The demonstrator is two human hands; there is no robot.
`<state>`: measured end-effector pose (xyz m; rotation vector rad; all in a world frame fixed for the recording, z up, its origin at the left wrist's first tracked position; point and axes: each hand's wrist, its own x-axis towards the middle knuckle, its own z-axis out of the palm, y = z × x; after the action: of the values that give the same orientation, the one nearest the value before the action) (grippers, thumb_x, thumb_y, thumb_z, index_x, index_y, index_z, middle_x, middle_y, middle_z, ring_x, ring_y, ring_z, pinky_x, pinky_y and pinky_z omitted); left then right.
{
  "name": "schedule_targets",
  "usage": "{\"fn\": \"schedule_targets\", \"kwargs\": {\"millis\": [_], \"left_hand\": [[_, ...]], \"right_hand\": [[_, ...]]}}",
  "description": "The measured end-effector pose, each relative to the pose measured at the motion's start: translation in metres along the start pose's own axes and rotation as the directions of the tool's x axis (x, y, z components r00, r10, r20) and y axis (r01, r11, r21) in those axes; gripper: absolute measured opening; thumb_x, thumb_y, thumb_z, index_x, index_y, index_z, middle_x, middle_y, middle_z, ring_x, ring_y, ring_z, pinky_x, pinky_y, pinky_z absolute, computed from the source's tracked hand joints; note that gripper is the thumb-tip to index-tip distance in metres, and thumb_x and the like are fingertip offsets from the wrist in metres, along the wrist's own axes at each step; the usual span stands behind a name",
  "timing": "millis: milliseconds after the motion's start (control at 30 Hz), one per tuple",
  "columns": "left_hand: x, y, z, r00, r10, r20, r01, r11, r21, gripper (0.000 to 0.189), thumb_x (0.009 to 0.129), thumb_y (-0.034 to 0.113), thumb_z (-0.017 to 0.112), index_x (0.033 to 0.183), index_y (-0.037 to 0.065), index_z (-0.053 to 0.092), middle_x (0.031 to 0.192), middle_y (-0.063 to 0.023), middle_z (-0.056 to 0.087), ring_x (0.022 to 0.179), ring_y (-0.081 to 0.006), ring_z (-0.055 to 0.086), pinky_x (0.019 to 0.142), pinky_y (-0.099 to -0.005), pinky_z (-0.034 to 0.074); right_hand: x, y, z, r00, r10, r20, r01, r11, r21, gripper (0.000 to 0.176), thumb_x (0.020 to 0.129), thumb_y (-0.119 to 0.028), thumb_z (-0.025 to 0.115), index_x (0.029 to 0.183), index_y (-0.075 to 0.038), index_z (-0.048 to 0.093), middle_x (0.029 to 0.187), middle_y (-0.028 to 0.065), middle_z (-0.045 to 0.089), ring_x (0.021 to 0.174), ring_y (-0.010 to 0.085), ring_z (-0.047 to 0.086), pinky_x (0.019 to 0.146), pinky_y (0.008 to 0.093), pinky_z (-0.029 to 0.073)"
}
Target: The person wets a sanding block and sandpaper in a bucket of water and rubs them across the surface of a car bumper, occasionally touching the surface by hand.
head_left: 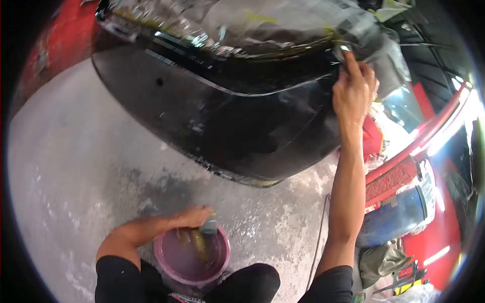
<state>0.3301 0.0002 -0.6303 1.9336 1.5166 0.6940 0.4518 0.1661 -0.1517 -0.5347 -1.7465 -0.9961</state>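
Note:
A dark, curved car panel with a lighter trim line across it fills the upper middle of the head view. At its right corner is my right hand, its index finger stretched along the edge and the other fingers curled around it. Low at the left, my left hand is closed on a grey flat piece, blurred by motion, above a pink basin. Inside the basin, cloudy water surrounds a yellowish object whose kind I cannot make out.
Grey covering sheets with yellow tape lie beyond the panel. To the right are a blue drum, a dark bag and a red car body. Wet patches mark the concrete floor. My knees flank the basin.

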Motion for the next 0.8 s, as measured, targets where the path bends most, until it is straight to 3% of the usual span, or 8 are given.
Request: {"fn": "schedule_targets", "kwargs": {"millis": [67, 133, 333, 433, 500, 600, 733, 800], "left_hand": [[0.005, -0.010, 0.007, 1.000, -0.017, -0.015, 0.017, 1.000, -0.017, 0.026, 0.096, 0.019, 0.047, 0.111, -0.001, 0.056, 0.091, -0.0295, 0.068, 0.085, -0.0496, 0.066, 0.075, -0.0575, 0.051], [0.005, -0.013, 0.011, 1.000, -0.018, -0.016, 0.018, 0.999, -0.031, 0.025, 0.095, 0.017, 0.047, 0.110, -0.001, 0.056, 0.093, -0.0292, 0.068, 0.087, -0.0493, 0.066, 0.075, -0.0569, 0.051], [0.000, -0.009, 0.000, 0.997, -0.012, 0.080, 0.008, 0.998, 0.055, 0.023, 0.089, 0.011, 0.051, 0.109, -0.002, 0.054, 0.101, -0.0293, 0.068, 0.093, -0.0459, 0.067, 0.077, -0.0539, 0.052], [-0.007, -0.007, 0.000, 0.998, 0.054, -0.012, -0.054, 0.998, -0.011, 0.023, 0.095, 0.016, 0.050, 0.110, -0.002, 0.053, 0.089, -0.0289, 0.068, 0.087, -0.0474, 0.067, 0.073, -0.0548, 0.052], [-0.014, 0.015, -0.024, 0.992, -0.043, 0.119, 0.033, 0.995, 0.090, 0.024, 0.088, 0.007, 0.050, 0.110, -0.002, 0.054, 0.099, -0.0281, 0.068, 0.093, -0.0444, 0.068, 0.078, -0.0537, 0.053], [-0.013, 0.012, -0.020, 0.990, -0.057, 0.130, 0.048, 0.996, 0.070, 0.026, 0.090, 0.010, 0.049, 0.112, -0.003, 0.053, 0.099, -0.0274, 0.069, 0.093, -0.0439, 0.068, 0.078, -0.0542, 0.053], [-0.017, 0.012, -0.021, 0.993, -0.038, 0.110, 0.028, 0.995, 0.091, 0.028, 0.090, 0.010, 0.049, 0.114, -0.003, 0.053, 0.097, -0.0271, 0.069, 0.090, -0.0442, 0.069, 0.077, -0.0539, 0.053], [-0.014, 0.008, -0.018, 0.995, -0.015, 0.095, 0.008, 0.997, 0.073, 0.029, 0.088, 0.009, 0.049, 0.115, -0.003, 0.054, 0.098, -0.0270, 0.069, 0.090, -0.0440, 0.069, 0.077, -0.0539, 0.053]], "right_hand": [[-0.027, -0.035, -0.005, 0.996, 0.084, -0.020, -0.083, 0.996, 0.032, 0.035, 0.086, -0.009, 0.063, 0.119, -0.018, 0.071, 0.107, 0.0124, 0.064, 0.095, 0.0356, 0.057, 0.081, 0.0470, 0.045], [-0.091, -0.076, -0.006, 0.997, -0.071, -0.032, 0.072, 0.997, 0.017, 0.044, 0.077, -0.004, 0.065, 0.119, -0.016, 0.071, 0.106, 0.0112, 0.059, 0.094, 0.0313, 0.055, 0.080, 0.0448, 0.040], [-0.306, -0.142, -0.001, 0.955, -0.175, 0.238, 0.115, 0.963, 0.245, 0.041, 0.072, -0.007, 0.068, 0.111, -0.018, 0.075, 0.107, 0.0049, 0.057, 0.100, 0.0275, 0.051, 0.085, 0.0427, 0.040], [-0.296, -0.148, -0.019, 0.918, -0.156, 0.366, 0.039, 0.951, 0.308, 0.044, 0.071, -0.005, 0.069, 0.113, -0.018, 0.073, 0.110, 0.0053, 0.057, 0.098, 0.0259, 0.053, 0.084, 0.0416, 0.042], [-0.263, -0.129, -0.033, 0.955, -0.221, 0.200, 0.130, 0.912, 0.390, 0.039, 0.077, -0.010, 0.070, 0.115, -0.017, 0.073, 0.106, 0.0064, 0.061, 0.094, 0.0249, 0.057, 0.082, 0.0443, 0.043], [-0.151, -0.075, -0.052, 0.967, -0.255, -0.021, 0.256, 0.964, 0.077, 0.028, 0.089, -0.006, 0.067, 0.117, -0.003, 0.070, 0.110, 0.0120, 0.069, 0.095, 0.0318, 0.064, 0.089, 0.0414, 0.046], [-0.027, -0.022, -0.048, 0.970, 0.238, -0.045, -0.239, 0.971, -0.027, 0.037, 0.095, -0.021, 0.064, 0.129, -0.007, 0.066, 0.124, 0.0186, 0.066, 0.105, 0.0349, 0.063, 0.099, 0.0437, 0.044], [-0.023, -0.020, -0.024, 0.974, 0.226, -0.017, -0.224, 0.972, 0.066, 0.038, 0.095, -0.022, 0.064, 0.130, -0.009, 0.065, 0.123, 0.0180, 0.066, 0.106, 0.0349, 0.062, 0.099, 0.0436, 0.044]]}}
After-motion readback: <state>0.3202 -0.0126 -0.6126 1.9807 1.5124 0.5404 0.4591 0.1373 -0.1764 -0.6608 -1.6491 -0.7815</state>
